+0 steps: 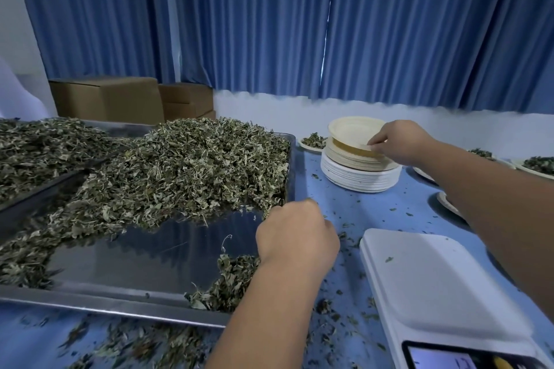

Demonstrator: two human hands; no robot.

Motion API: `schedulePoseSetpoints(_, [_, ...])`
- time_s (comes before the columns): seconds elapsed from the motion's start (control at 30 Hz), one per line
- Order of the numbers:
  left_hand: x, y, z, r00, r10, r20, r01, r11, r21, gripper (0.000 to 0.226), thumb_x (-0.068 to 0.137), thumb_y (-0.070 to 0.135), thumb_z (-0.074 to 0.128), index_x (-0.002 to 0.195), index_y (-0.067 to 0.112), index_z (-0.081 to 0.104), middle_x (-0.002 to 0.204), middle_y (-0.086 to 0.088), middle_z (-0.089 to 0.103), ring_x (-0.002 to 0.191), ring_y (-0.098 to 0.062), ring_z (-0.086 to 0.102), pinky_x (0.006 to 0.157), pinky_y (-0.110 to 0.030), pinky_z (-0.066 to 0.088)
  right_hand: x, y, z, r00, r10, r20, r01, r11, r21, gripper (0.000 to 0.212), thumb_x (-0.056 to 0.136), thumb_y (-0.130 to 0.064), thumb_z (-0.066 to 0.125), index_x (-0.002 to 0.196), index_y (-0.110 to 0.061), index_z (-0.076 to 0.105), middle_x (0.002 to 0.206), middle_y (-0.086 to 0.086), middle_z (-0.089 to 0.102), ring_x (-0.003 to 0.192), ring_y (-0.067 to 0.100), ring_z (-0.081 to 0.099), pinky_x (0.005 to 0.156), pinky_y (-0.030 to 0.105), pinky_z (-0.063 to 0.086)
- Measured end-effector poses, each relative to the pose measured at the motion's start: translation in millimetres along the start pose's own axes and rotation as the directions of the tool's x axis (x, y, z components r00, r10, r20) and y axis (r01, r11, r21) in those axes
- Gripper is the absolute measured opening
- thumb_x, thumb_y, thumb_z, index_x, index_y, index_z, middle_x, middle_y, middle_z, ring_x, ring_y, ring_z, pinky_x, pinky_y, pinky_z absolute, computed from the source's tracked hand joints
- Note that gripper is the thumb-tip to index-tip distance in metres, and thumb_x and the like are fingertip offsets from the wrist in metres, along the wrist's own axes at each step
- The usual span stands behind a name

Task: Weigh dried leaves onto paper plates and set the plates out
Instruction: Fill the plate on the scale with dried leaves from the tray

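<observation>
Reaching past the white digital scale (434,278), the right hand (398,141) pinches the near rim of the top paper plate (353,129) between thumb and fingertips; that plate sits tilted on the stack of paper plates (359,180), which stands on the blue table (344,207) beyond the scale. The left hand (296,237) hovers just left of the scale, over the right edge of a steel tray (120,305), with its back to the camera and its fingers curled under; I cannot tell whether it holds any leaves. Dried leaves (186,165) lie heaped across the far part of that tray, with a smaller clump near the left wrist, and loose bits are scattered on the table around the scale. The scale's platform is bare except for a few crumbs, and its lit display (443,359) is too blurred to read. A second leaf-filled tray (45,186) lies farther left of the scale. Beyond the scale, a filled plate (305,145) sits behind the stack, and more filled plates (521,167) sit to the right, behind the right forearm. Cardboard boxes (108,99) and blue curtains (269,24) stand far beyond the scale.
</observation>
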State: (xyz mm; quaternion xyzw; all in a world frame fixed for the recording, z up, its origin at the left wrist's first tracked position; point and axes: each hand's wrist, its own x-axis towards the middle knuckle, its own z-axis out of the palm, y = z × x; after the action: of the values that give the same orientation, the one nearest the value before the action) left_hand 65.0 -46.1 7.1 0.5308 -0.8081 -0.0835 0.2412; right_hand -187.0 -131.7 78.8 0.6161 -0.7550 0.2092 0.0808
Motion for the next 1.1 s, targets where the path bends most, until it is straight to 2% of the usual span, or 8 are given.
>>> schedulePoseSetpoints(0.1, [0, -1, 1, 1.000, 0.002, -0.009, -0.002, 1.000, 0.012, 0.019, 0.096, 0.029, 0.043, 0.093, 0.017, 0.057, 0.089, -0.002, 0.062, 0.087, -0.025, 0.056, 0.060, -0.031, 0.040, -12, -2, -5, 0.998, -0.056, -0.022, 0.056, 0.998, -0.005, 0.018, 0.092, -0.013, 0.059, 0.097, -0.007, 0.075, 0.096, 0.004, 0.068, 0.095, 0.025, 0.058, 0.081, 0.033, 0.045])
schedulePoseSetpoints(0.17, [1, -1, 1, 1.000, 0.002, -0.010, -0.001, 1.000, 0.018, 0.020, 0.095, 0.029, 0.043, 0.094, 0.017, 0.058, 0.089, -0.002, 0.062, 0.087, -0.025, 0.056, 0.061, -0.031, 0.042, -27, -5, -8, 0.993, -0.097, -0.062, 0.098, 0.995, 0.011, 0.019, 0.093, -0.014, 0.058, 0.100, -0.006, 0.074, 0.102, 0.007, 0.066, 0.100, 0.027, 0.057, 0.083, 0.030, 0.041])
schedulePoseSetpoints(0.27, [0, -2, 1, 1.000, 0.008, -0.009, -0.008, 1.000, 0.030, 0.021, 0.096, 0.031, 0.042, 0.095, 0.018, 0.058, 0.090, -0.002, 0.062, 0.088, -0.025, 0.056, 0.061, -0.032, 0.043, -68, -9, -13, 0.974, -0.169, -0.151, 0.182, 0.981, 0.075, 0.018, 0.094, -0.016, 0.059, 0.104, -0.011, 0.074, 0.095, -0.003, 0.058, 0.089, 0.015, 0.052, 0.075, 0.016, 0.029])
schedulePoseSetpoints(0.37, [0, -2, 2, 1.000, 0.009, -0.014, -0.008, 0.999, 0.047, 0.022, 0.096, 0.033, 0.043, 0.099, 0.019, 0.060, 0.092, -0.001, 0.063, 0.090, -0.024, 0.056, 0.064, -0.032, 0.045, -123, -7, -21, 0.959, -0.231, -0.167, 0.253, 0.959, 0.129, 0.017, 0.093, -0.014, 0.061, 0.102, -0.011, 0.075, 0.091, -0.008, 0.059, 0.078, 0.002, 0.051, 0.069, 0.005, 0.030])
schedulePoseSetpoints(0.53, [-3, -1, 2, 1.000, -0.008, -0.007, 0.009, 0.998, 0.063, 0.023, 0.096, 0.035, 0.042, 0.099, 0.021, 0.061, 0.092, 0.000, 0.062, 0.091, -0.022, 0.055, 0.066, -0.033, 0.045, -199, -5, -39, 0.963, -0.253, -0.093, 0.267, 0.943, 0.198, 0.016, 0.089, -0.008, 0.065, 0.100, -0.012, 0.076, 0.091, -0.008, 0.064, 0.082, -0.001, 0.055, 0.070, 0.005, 0.035])
schedulePoseSetpoints(0.7, [-8, -1, 1, 1.000, -0.014, -0.003, 0.014, 0.999, 0.052, 0.023, 0.096, 0.033, 0.043, 0.101, 0.021, 0.062, 0.093, 0.000, 0.063, 0.093, -0.024, 0.054, 0.071, -0.037, 0.051, -245, 6, -51, 0.951, -0.309, 0.006, 0.302, 0.934, 0.193, 0.018, 0.089, -0.014, 0.065, 0.101, -0.021, 0.076, 0.095, -0.017, 0.060, 0.085, -0.004, 0.055, 0.073, 0.008, 0.038])
schedulePoseSetpoints(0.87, [-14, 1, 1, 0.999, -0.032, 0.008, 0.032, 0.999, 0.016, 0.023, 0.096, 0.033, 0.043, 0.101, 0.024, 0.063, 0.099, 0.001, 0.064, 0.091, -0.023, 0.054, 0.067, -0.035, 0.048, -259, 18, -53, 0.936, -0.337, 0.097, 0.322, 0.935, 0.147, 0.020, 0.091, -0.023, 0.062, 0.106, -0.029, 0.073, 0.097, -0.026, 0.056, 0.089, -0.004, 0.054, 0.078, 0.012, 0.040])
schedulePoseSetpoints(1.1, [-15, 0, -2, 0.999, -0.035, 0.006, 0.035, 0.999, -0.034, 0.018, 0.095, 0.031, 0.043, 0.092, 0.027, 0.060, 0.091, 0.004, 0.063, 0.090, -0.023, 0.054, 0.067, -0.034, 0.048, -263, 22, -56, 0.923, -0.331, 0.194, 0.290, 0.933, 0.210, 0.025, 0.091, -0.027, 0.061, 0.112, -0.039, 0.067, 0.109, -0.030, 0.049, 0.095, -0.001, 0.055, 0.080, 0.013, 0.040])
